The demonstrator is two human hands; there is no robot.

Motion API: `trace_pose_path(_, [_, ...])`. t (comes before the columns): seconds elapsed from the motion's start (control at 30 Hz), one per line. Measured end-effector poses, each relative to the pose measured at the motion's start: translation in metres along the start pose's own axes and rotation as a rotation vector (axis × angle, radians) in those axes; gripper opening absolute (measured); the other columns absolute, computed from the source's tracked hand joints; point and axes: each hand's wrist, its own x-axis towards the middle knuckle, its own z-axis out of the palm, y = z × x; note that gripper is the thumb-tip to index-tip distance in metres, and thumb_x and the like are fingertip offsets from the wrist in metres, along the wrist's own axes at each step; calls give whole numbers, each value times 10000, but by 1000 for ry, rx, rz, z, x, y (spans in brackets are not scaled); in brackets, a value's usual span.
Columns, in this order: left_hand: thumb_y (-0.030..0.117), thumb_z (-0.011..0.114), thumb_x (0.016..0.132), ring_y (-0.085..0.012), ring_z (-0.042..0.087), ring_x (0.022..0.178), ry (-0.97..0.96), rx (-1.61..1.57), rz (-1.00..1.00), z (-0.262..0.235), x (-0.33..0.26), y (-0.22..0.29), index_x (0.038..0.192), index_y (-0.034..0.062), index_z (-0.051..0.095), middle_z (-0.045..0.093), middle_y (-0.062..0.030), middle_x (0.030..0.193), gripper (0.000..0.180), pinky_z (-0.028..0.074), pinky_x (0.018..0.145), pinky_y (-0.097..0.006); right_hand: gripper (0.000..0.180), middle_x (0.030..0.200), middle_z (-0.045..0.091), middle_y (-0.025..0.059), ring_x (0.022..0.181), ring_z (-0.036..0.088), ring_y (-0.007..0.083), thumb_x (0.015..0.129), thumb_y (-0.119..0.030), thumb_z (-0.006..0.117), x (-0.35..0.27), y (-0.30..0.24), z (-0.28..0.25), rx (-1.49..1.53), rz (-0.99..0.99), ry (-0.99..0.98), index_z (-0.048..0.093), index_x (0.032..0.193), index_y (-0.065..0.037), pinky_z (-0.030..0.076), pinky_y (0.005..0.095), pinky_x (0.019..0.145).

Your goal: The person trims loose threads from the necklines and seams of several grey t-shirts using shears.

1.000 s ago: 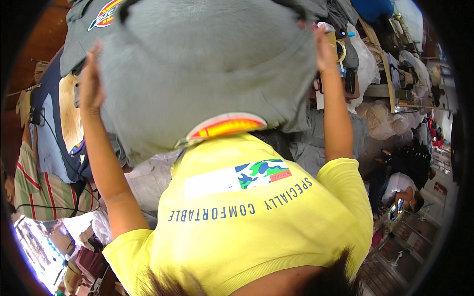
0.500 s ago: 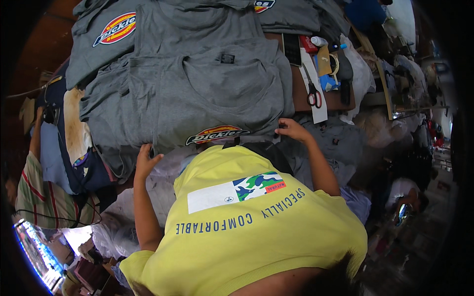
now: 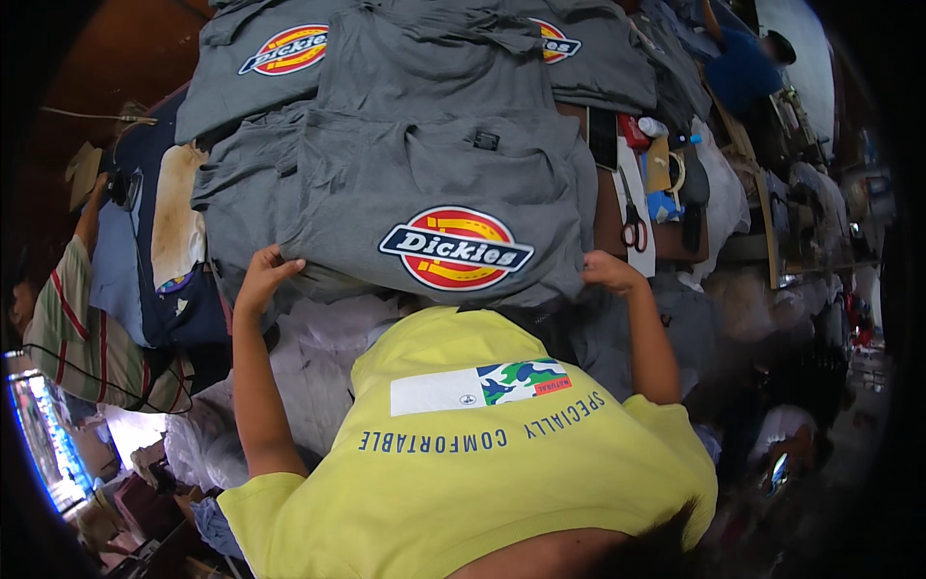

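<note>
A grey T-shirt (image 3: 347, 227) lies in front of me, its wide neckline away from me. A red, yellow and dark blue emblem (image 3: 456, 248) shows on its near part. My left hand (image 3: 265, 278) pinches the shirt's near edge at the left, thumb and fingers together. At the right edge my right hand (image 3: 612, 271) is closed on the cloth too. Between them the near edge sags a little. More grey T-shirts (image 3: 439, 82) are stacked beyond, some with the same emblem.
On the brown table to the right lie scissors (image 3: 633, 227), a dark phone (image 3: 602, 140) and a tape roll (image 3: 677, 172). At the left, a person in a striped shirt (image 3: 101, 318) stands by a stained board (image 3: 180, 207). Clear plastic (image 3: 323, 338) hangs below the shirt's edge.
The shirt's near part has come into fuller view, so the whole emblem shows. My hands have moved apart, and the view has shifted slightly.
</note>
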Motion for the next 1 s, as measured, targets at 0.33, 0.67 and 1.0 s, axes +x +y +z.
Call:
trace_pose_path(0.33, [177, 621, 866, -83, 561, 820, 223, -294, 559, -23, 0, 126, 972, 47, 568, 598, 5, 892, 176, 419, 782, -226, 403, 1080, 607, 63, 1025, 549, 173, 830, -226, 639, -42, -128, -27, -21, -602, 423, 553, 1169, -27, 405, 315, 911])
trace_pose_path(0.67, [177, 626, 871, -51, 546, 721, 387, -177, 911, -70, -30, 218, 864, 72, 573, 610, -4, 809, 118, 424, 681, -184, 327, 1024, 640, 54, 946, 589, 148, 842, -262, 653, -123, -226, -80, 228, -790, 575, 589, 1055, -23, 413, 293, 845])
trace_pose_path(1.0, [157, 621, 870, -112, 610, 876, 494, -279, 1079, -91, -104, 271, 1084, 53, 532, 626, -13, 949, 254, 479, 806, -228, 529, 1185, 574, 138, 1085, 563, 228, 881, -283, 592, -157, -285, -107, 177, -1043, 445, 427, 1283, 19, 431, 359, 952])
